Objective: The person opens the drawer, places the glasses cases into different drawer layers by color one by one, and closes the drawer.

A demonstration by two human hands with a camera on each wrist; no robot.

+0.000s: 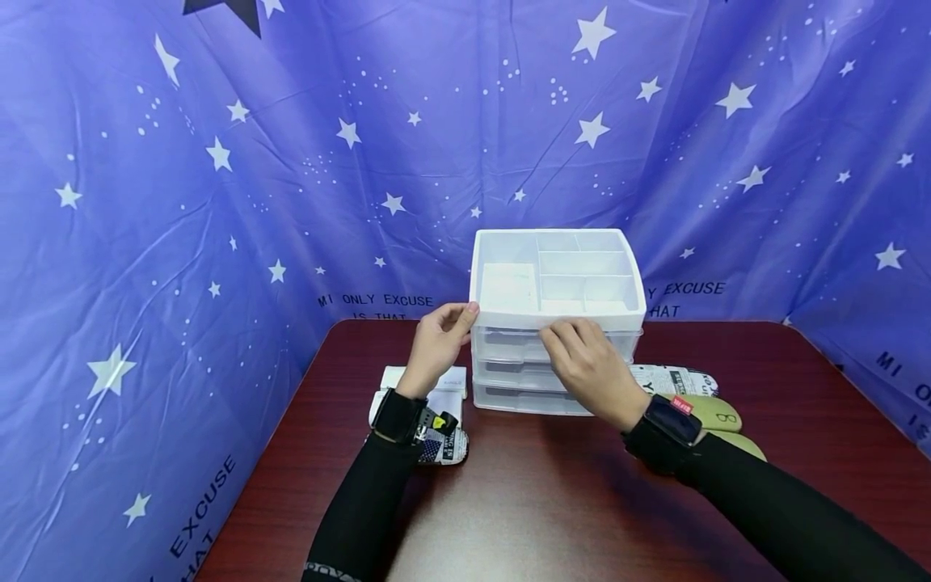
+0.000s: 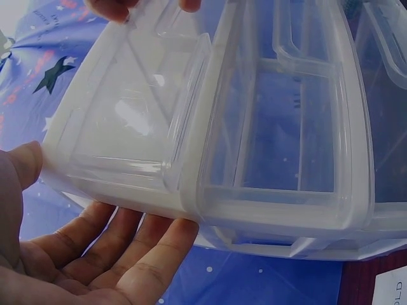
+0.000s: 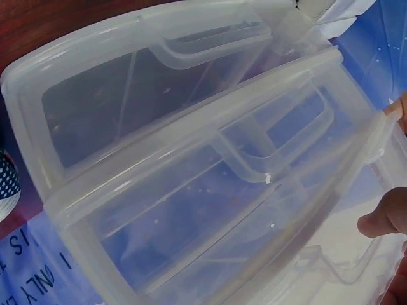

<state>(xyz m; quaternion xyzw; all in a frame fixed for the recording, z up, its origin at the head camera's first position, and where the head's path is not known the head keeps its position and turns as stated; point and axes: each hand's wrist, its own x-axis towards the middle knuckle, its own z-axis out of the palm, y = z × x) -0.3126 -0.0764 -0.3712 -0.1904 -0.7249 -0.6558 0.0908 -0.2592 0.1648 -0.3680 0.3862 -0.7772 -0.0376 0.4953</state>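
Dark-red tabletop (image 1: pixel 524 509) nearest. Left flank: newsprint-patterned rounded case (image 1: pixel 452 447), flat white pieces (image 1: pixel 449 404) just behind it. Right flank: olive-green rounded cases (image 1: pixel 716 414), second newsprint-patterned case (image 1: pixel 672 378) beyond. Placed to either side, presumably so the drawer fronts are reachable.

Centre: translucent white plastic drawer organizer (image 1: pixel 509 320), upright, facing the person. Left hand (image 1: pixel 431 343) pinches its upper left corner, thumb at the upper edge, fingers against the side; likely to steady it. Right hand (image 1: pixel 591 372) at the upper drawer front, right of centre, fingers bent; cannot tell whether they pinch the edge. Organizer's bulk lies behind that hand.

Farthest: purple-blue star-printed cloth (image 1: pixel 436 145).
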